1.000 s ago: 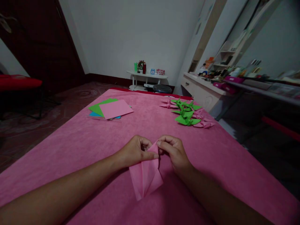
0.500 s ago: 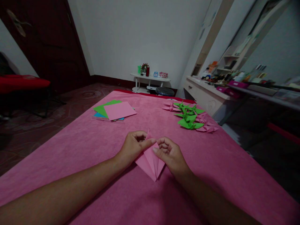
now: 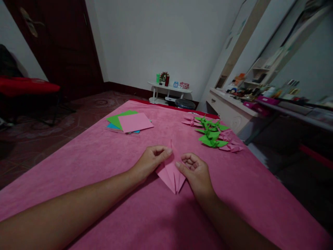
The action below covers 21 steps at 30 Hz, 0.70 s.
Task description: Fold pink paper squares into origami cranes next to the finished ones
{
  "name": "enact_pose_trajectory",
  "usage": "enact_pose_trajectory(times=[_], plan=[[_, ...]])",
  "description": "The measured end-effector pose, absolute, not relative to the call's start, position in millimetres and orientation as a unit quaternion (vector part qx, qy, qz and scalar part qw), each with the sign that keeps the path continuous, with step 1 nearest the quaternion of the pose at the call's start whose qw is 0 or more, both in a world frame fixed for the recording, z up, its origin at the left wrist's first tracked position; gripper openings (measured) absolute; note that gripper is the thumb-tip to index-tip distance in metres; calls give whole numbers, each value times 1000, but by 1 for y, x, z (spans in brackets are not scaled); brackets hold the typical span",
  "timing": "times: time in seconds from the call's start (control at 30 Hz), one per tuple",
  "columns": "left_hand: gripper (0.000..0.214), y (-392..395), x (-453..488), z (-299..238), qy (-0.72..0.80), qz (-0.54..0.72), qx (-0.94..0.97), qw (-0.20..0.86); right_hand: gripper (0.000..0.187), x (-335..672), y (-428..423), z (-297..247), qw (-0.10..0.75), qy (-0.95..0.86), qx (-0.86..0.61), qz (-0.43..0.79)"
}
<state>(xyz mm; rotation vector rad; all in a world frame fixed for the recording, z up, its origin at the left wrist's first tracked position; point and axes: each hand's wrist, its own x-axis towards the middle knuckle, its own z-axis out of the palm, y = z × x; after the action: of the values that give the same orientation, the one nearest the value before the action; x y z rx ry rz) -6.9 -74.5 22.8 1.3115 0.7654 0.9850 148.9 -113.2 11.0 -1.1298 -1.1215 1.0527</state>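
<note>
A half-folded pink paper [image 3: 172, 174] lies on the pink cloth [image 3: 91, 163] between my hands, its narrow tip pointing away from me. My left hand [image 3: 151, 160] is curled, thumb and fingers pinching the paper's upper left edge. My right hand [image 3: 195, 171] is curled too, its fingertips pressing the paper's right edge. Both forearms rest low over the cloth.
A stack of flat paper sheets [image 3: 130, 122], pink on top with green and blue under it, lies far left. Several folded green and pink paper cranes [image 3: 213, 135] lie far right. A dresser [image 3: 229, 111] stands beyond the right edge, a small white table [image 3: 169, 91] by the wall.
The paper has come down from a lifted, hanging position to lie on the cloth, folded narrower. Both hands moved slightly forward with it.
</note>
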Motion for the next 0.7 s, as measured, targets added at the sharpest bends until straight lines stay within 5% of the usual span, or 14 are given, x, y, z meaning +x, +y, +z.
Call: enact_pose_trajectory(times=[0.7], plan=[[48, -69, -4, -1, 336, 429, 601, 584, 27, 150, -110, 0, 566, -511, -477, 437]])
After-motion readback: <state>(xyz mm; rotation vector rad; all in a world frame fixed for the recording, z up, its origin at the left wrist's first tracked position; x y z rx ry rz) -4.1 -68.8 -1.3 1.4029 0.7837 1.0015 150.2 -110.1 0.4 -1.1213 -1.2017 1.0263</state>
